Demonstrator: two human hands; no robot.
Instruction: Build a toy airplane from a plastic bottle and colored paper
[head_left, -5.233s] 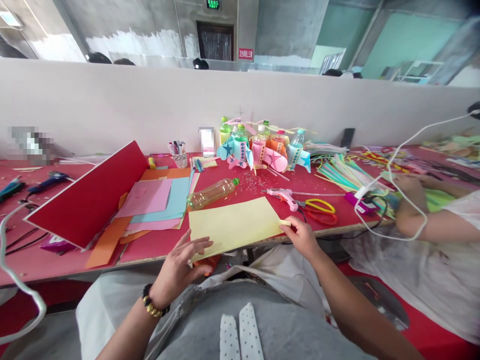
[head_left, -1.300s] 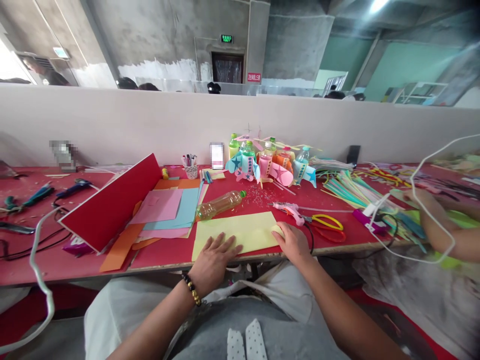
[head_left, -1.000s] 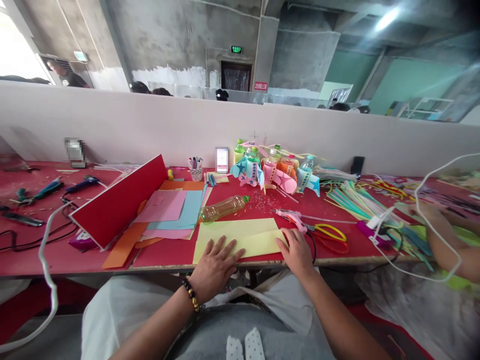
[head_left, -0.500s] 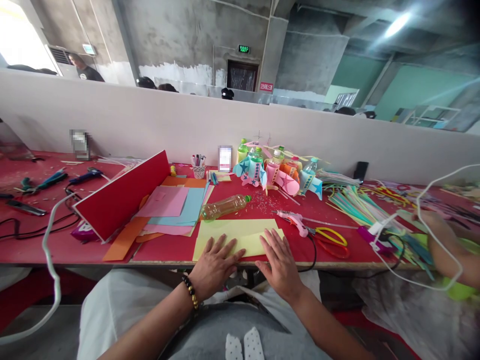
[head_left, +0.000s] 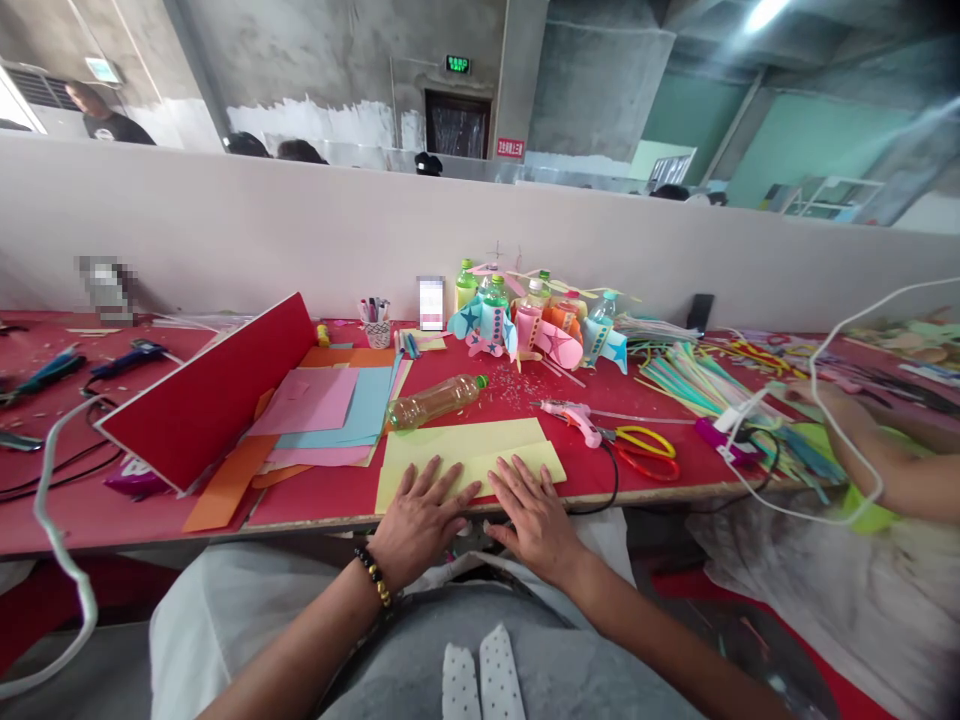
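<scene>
A folded sheet of pale yellow paper (head_left: 465,441) lies at the table's front edge, its near layer slightly askew over the far one. My left hand (head_left: 421,522) presses flat on its near left part, fingers spread, a beaded bracelet at the wrist. Toward the right end of the same paper, my right hand (head_left: 531,518) rests with fingers apart. Neither hand grips anything. Just beyond the paper, a clear plastic bottle (head_left: 437,403) with a green cap lies on its side. A pink glue gun (head_left: 576,420) and yellow-and-red scissors (head_left: 651,452) are to the right.
Coloured paper sheets (head_left: 315,400) are stacked at left beside a slanted red board (head_left: 210,400). Several decorated bottles (head_left: 536,325) stand at the back near a phone (head_left: 431,303) and pen cup (head_left: 376,333). Colourful strips (head_left: 690,385) lie right, near another person's arm (head_left: 862,450).
My right hand has slid a little left along the paper, closer to my left hand. The left hand stays in place on it. The whole view has shifted slightly.
</scene>
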